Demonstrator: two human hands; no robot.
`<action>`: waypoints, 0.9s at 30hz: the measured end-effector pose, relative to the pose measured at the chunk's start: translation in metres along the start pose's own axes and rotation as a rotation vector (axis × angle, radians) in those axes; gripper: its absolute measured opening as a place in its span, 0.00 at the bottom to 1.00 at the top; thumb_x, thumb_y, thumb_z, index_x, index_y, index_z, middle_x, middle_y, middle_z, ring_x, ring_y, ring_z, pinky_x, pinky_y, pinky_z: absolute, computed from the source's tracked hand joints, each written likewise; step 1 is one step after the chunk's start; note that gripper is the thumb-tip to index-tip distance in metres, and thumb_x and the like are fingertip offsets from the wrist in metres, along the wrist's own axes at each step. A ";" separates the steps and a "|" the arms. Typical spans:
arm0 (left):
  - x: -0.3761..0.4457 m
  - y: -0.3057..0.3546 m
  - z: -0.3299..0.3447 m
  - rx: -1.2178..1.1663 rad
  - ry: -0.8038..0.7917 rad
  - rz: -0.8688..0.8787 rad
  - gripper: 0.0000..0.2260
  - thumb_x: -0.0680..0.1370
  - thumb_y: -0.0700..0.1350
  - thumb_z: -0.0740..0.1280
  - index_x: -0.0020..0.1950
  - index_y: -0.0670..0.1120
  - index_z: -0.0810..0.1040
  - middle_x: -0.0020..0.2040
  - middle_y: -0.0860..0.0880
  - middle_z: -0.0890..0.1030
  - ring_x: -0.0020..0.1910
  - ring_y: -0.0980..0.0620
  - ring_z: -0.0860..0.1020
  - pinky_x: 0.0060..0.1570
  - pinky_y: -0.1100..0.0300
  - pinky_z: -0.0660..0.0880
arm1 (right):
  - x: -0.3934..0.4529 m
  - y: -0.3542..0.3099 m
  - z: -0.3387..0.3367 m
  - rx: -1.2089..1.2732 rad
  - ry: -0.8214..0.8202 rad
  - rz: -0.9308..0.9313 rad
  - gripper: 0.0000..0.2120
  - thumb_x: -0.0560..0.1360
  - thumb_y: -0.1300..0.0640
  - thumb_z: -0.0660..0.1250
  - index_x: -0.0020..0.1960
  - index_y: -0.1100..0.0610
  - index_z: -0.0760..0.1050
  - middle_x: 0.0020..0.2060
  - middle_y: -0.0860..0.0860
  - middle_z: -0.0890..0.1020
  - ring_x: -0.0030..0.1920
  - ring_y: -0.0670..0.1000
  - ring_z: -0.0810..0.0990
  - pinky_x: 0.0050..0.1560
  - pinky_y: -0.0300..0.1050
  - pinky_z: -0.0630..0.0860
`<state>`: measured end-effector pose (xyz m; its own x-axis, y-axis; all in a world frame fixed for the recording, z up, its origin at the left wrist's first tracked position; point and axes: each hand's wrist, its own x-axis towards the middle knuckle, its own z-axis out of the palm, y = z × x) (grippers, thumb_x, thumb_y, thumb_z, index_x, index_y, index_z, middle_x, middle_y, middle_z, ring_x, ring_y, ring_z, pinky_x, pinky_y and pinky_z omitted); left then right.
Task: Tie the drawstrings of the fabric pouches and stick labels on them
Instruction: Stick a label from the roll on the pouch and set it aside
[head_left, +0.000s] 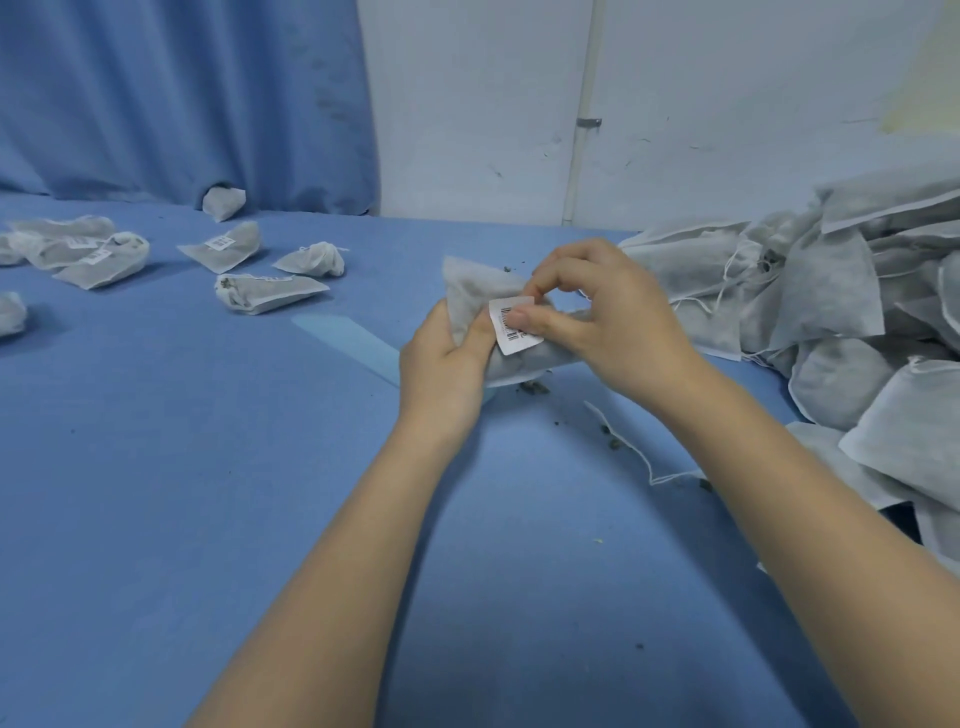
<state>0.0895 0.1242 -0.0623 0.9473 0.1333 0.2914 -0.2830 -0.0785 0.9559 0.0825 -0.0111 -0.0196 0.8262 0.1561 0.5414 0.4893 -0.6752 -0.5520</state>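
Pouch (475, 304) at centre, left hand (441, 364) curled round it; right hand (597, 312) thumb pressing label (511, 325), fingers bent; label may crease or lift on soft fabric; untied pile (841, 322) at 3 o'clock.

Your head cam has soft, even, fairly bright light here, nothing harsh, with a cool bluish cast over everything. Shadows are faint: a soft one sits under your left hand (441, 364) and forearm on the blue table cloth (182, 467), and small dim ones lie beside the far-left pouches (104, 257). No glare anywhere, even on the white wall (727, 104). Sharpness is decent in the middle; you can make out bars on the label (514, 325), though the print is mushy. The wide lens bends things at the edges, so the right-hand pile of pouches (857, 312) looks stretched and smeared.
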 end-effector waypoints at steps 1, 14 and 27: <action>0.000 0.001 0.002 -0.025 0.002 -0.015 0.07 0.78 0.47 0.65 0.52 0.45 0.79 0.46 0.50 0.82 0.44 0.55 0.78 0.42 0.67 0.72 | 0.000 0.001 0.000 0.013 -0.002 0.012 0.08 0.70 0.52 0.74 0.40 0.45 0.74 0.50 0.46 0.73 0.52 0.46 0.72 0.55 0.32 0.65; -0.008 0.007 0.000 -0.102 -0.206 0.034 0.13 0.69 0.33 0.74 0.52 0.38 0.77 0.45 0.46 0.83 0.42 0.54 0.82 0.42 0.61 0.79 | 0.000 0.013 0.007 0.419 0.079 0.170 0.06 0.73 0.52 0.71 0.37 0.47 0.80 0.30 0.40 0.81 0.33 0.38 0.77 0.38 0.32 0.72; 0.000 0.012 -0.002 -0.321 -0.002 -0.161 0.04 0.75 0.45 0.69 0.45 0.45 0.82 0.44 0.46 0.84 0.46 0.48 0.82 0.55 0.48 0.76 | -0.018 0.014 0.016 0.851 0.080 0.461 0.20 0.70 0.58 0.74 0.54 0.50 0.65 0.47 0.53 0.78 0.38 0.51 0.79 0.32 0.39 0.74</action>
<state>0.0854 0.1251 -0.0512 0.9837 0.1172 0.1367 -0.1631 0.2574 0.9524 0.0791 -0.0119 -0.0473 0.9814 -0.0642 0.1809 0.1864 0.0945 -0.9779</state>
